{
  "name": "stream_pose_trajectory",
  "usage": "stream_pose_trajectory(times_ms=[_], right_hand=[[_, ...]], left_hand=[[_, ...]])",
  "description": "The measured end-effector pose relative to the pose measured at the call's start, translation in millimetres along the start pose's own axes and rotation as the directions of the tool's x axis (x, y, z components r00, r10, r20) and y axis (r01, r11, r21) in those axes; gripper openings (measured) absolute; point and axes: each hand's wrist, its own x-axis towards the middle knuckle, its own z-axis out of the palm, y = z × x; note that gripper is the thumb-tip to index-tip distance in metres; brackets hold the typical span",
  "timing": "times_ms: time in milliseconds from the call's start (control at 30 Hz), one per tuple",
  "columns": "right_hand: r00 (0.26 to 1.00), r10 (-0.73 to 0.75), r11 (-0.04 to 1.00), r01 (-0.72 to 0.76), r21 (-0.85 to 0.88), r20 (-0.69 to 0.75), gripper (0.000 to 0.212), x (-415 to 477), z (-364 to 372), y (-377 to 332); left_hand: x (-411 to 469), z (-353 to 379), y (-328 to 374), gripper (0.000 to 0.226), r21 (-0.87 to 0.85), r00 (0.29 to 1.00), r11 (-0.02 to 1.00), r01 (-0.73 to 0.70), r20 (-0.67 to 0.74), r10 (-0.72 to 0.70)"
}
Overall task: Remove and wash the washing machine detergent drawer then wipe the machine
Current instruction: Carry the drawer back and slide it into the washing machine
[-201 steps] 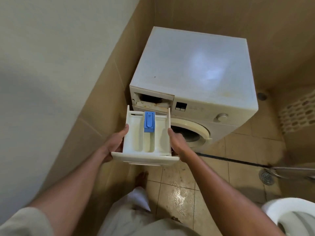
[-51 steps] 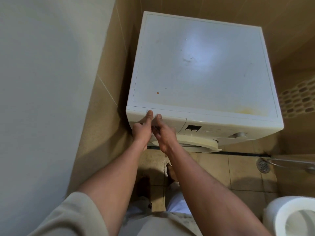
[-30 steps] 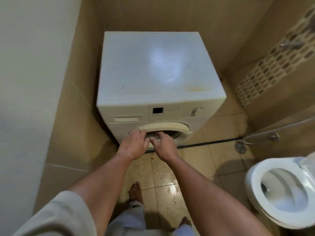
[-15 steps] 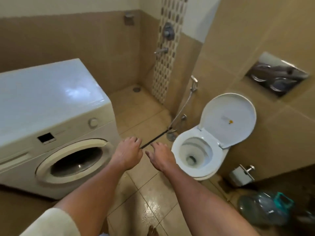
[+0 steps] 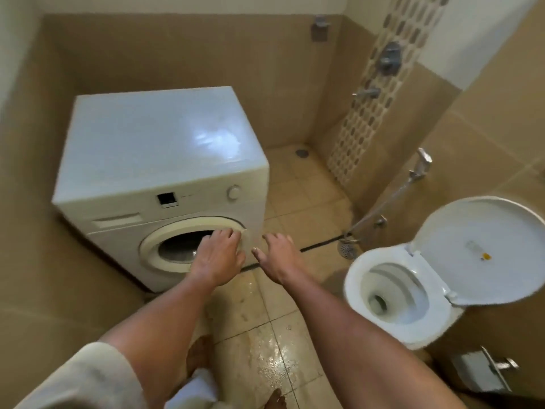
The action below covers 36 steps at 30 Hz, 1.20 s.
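Note:
The white front-loading washing machine [image 5: 159, 149] stands in the left corner of the tiled bathroom. Its detergent drawer [image 5: 116, 222] sits flush in the front panel, at the upper left. My left hand [image 5: 218, 256] hovers in front of the round door [image 5: 165, 246], palm down, fingers apart, holding nothing. My right hand [image 5: 277, 259] hangs beside it over the floor, just off the machine's right front corner, also open with nothing in it. Whether either hand touches the machine I cannot tell.
A white toilet [image 5: 413, 290] with its lid up stands at the right, with a hand sprayer and hose [image 5: 407, 184] on the wall beside it. Shower taps [image 5: 389, 62] are at the back right. The tiled floor [image 5: 274, 361] is wet near my bare feet.
The drawer, held in both hands before, was pushed back into the machine. My hands then dropped to door height, and the view swung right and partly back.

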Motion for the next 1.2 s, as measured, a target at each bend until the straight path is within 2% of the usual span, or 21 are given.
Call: stream_pose_trajectory(times_ms=[100, 233, 333, 367, 400, 433, 500, 533, 567, 633, 700, 767, 833, 900, 1000, 1067, 1200], right_hand=[[0.991, -0.127, 0.992, 0.126, 0.017, 0.036, 0.047, 28, 21, -66], [0.961, -0.252, 0.967, 0.253, 0.004, 0.111, 0.046, 64, 59, -151], [0.954, -0.242, 0.967, 0.223, 0.121, 0.175, 0.054, 93, 91, -206], [0.959, -0.203, 0.966, 0.162, 0.203, 0.2, 0.057, 103, 101, -222], [0.963, -0.151, 0.95, 0.078, 0.302, 0.225, 0.059, 110, 110, -235], [0.959, -0.097, 0.913, -0.02, 0.407, 0.265, 0.06, 120, 120, -250], [0.934, -0.004, 0.781, -0.22, 0.584, 0.357, 0.063, 141, 137, -274], [0.91, 0.027, 0.679, -0.32, 0.66, 0.413, 0.067, 150, 144, -283], [0.882, 0.037, 0.541, -0.413, 0.733, 0.47, 0.072, 157, 147, -290], [0.828, 0.0, 0.186, -0.551, 0.814, 0.561, 0.079, 174, 156, -303], [0.797, -0.045, -0.136, -0.602, 0.786, 0.603, 0.084, 186, 158, -313], [0.775, -0.063, -0.378, -0.601, 0.704, 0.628, 0.087, 196, 161, -324], [0.757, -0.03, -0.509, -0.573, 0.642, 0.653, 0.092, 207, 168, -336], [0.741, 0.045, -0.526, -0.553, 0.647, 0.67, 0.092, 215, 174, -343], [0.741, 0.128, -0.471, -0.539, 0.698, 0.659, 0.083, 219, 181, -344], [0.76, 0.123, -0.453, -0.529, 0.718, 0.638, 0.082, 213, 185, -342], [0.77, 0.132, -0.45, -0.515, 0.73, 0.624, 0.066, 182, 186, -336]], left_hand=[[-15, -5, -67, 0.04, -0.038, 0.986, 0.986, 0.165, -0.03, -0.167], [-30, -5, -155, 0.047, -0.116, 0.933, 0.93, 0.348, -0.052, -0.356], [-27, 5, -216, 0.051, -0.243, 0.863, 0.841, 0.484, -0.029, -0.505], [-22, 10, -235, 0.054, -0.348, 0.81, 0.759, 0.55, 0.0, -0.587], [-17, 13, -250, 0.057, -0.479, 0.743, 0.636, 0.604, 0.052, -0.667], [-11, 13, -265, 0.06, -0.623, 0.665, 0.453, 0.637, 0.147, -0.732], [2, 12, -288, 0.055, -0.829, 0.561, 0.013, 0.56, 0.367, -0.742], [7, 13, -296, 0.046, -0.866, 0.556, -0.181, 0.466, 0.446, -0.701], [13, 12, -300, 0.04, -0.868, 0.57, -0.326, 0.375, 0.493, -0.658], [27, 13, -311, 0.043, -0.808, 0.601, -0.55, 0.211, 0.551, -0.578], [41, 15, -321, 0.056, -0.701, 0.576, -0.711, 0.063, 0.607, -0.547], [53, 17, -327, 0.064, -0.606, 0.536, -0.793, -0.063, 0.649, -0.54], [61, 18, -332, 0.057, -0.554, 0.513, -0.825, -0.115, 0.678, -0.527], [66, 20, -335, 0.06, -0.523, 0.515, -0.844, -0.12, 0.694, -0.503], [68, 24, -339, 0.055, -0.511, 0.528, -0.852, -0.115, 0.695, -0.488], [66, 28, -337, 0.059, -0.491, 0.506, -0.862, -0.129, 0.715, -0.483], [45, 35, -321, 0.072, -0.496, 0.476, -0.855, -0.154, 0.721, -0.504]])
